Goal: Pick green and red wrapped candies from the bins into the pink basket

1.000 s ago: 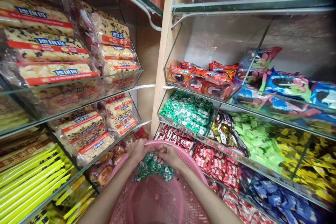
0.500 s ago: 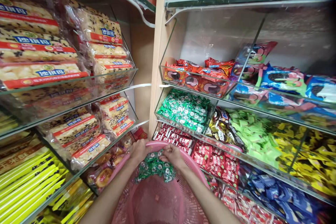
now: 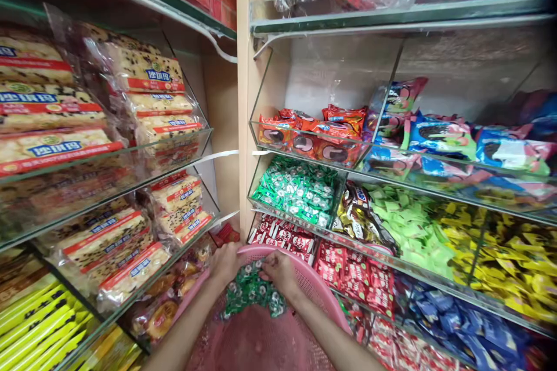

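Gripping a bunch of green wrapped candies, the left hand and right hand are both pinching it just inside the pink basket's far rim. The wrappers are looking glossy, crinkly and loose, and the basket is showing rigid plastic mesh. In my judgement, handling is calling for keeping the bunch above the basket's hollow.

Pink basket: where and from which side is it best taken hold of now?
Likely the pink basket by its thick rim on the right side, from above, fingers hooked over the edge: the mesh wall looks thin, and the far rim is crowded by the left hand and right hand holding green candies.
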`<state>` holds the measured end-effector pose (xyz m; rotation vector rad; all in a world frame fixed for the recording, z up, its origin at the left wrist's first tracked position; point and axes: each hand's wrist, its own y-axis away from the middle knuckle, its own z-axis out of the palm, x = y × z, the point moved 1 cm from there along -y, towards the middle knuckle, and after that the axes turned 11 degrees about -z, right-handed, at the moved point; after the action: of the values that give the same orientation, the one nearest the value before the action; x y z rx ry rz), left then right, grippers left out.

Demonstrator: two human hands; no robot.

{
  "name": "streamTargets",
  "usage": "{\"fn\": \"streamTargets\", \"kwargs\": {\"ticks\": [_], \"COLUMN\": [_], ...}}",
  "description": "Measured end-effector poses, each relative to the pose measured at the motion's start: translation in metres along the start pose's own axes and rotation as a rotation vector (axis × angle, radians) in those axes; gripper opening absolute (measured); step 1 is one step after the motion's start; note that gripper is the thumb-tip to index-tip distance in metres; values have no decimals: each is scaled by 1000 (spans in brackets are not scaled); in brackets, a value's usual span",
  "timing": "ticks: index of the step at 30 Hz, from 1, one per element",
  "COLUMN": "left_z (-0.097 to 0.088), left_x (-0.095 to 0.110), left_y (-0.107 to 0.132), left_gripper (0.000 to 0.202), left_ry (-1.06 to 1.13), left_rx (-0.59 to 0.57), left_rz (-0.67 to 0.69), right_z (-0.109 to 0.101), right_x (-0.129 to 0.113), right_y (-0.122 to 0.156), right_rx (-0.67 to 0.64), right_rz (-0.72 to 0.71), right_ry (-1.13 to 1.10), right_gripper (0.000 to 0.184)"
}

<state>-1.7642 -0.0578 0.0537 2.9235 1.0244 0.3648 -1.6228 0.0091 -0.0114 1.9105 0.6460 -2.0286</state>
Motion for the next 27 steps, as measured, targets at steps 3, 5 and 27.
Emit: {"fn": "streamTargets", "kwargs": {"ticks": [3, 5, 27], "left_z": [-1, -2, -1], "left_x": [1, 2, -16], "left_y": [0, 1, -4], "left_gripper": [26, 26, 27], "left_ry": [4, 7, 60], "left_rx": [-11, -22, 35], "left_rz": [-7, -15, -14], "right_z": [-4, -6, -15], "right_x": [-2, -6, -193], "right_y": [4, 7, -93], "right_rx": [-71, -106, -234], "right_rz": [-67, -127, -599], "right_ry": [229, 391, 1400], "right_gripper": [19, 14, 20]}}
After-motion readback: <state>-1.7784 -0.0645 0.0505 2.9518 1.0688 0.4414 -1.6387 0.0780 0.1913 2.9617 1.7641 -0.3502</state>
